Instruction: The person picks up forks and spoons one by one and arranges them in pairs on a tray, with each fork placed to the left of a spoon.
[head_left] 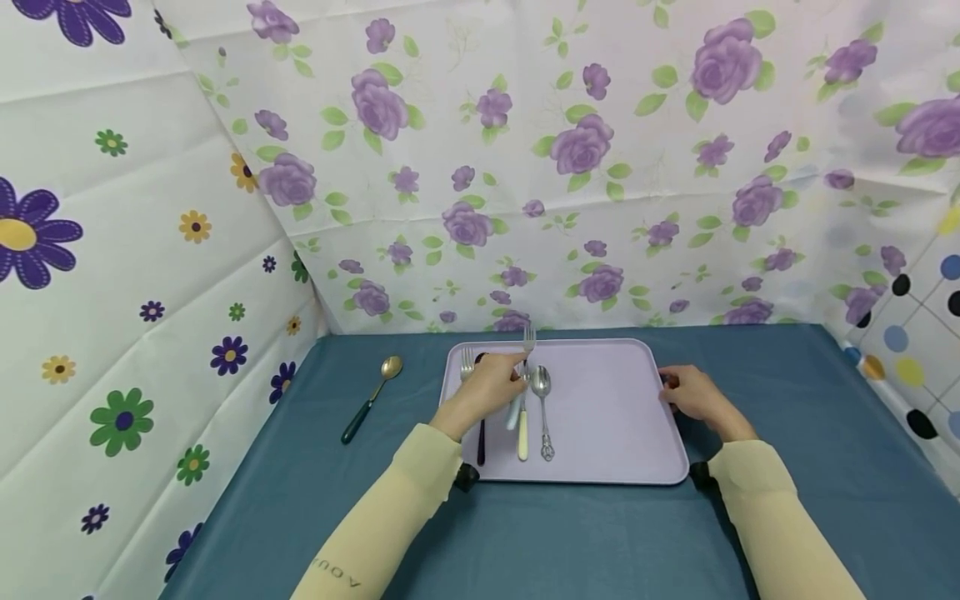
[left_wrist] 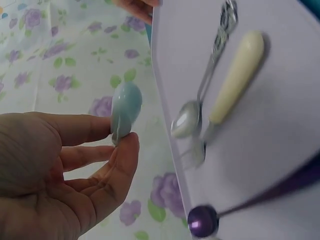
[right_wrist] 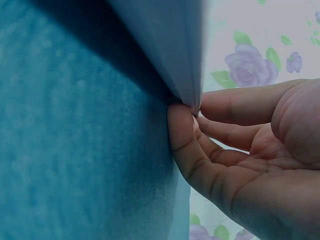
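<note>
My left hand [head_left: 491, 383] pinches a fork with a light blue handle [left_wrist: 127, 100] between thumb and fingers, over the left half of a pale lilac tray [head_left: 600, 417]. The fork's tines [head_left: 529, 333] point toward the back wall. Beside that hand on the tray lie a yellow-handled fork [head_left: 522, 437], a silver spoon [head_left: 541, 383] with an ornate handle, and a dark purple spoon [left_wrist: 202, 221]. Another fork [head_left: 467, 360] shows its tines at the tray's left, its lower part hidden by the hand. My right hand [head_left: 697, 392] pinches the tray's right rim, thumb and fingers on either side.
A gold spoon with a dark green handle [head_left: 367, 404] lies on the blue cloth [head_left: 585, 533] left of the tray. Behind rises a wall of purple-flowered cloth [head_left: 465, 167], with patterned cloth at both sides.
</note>
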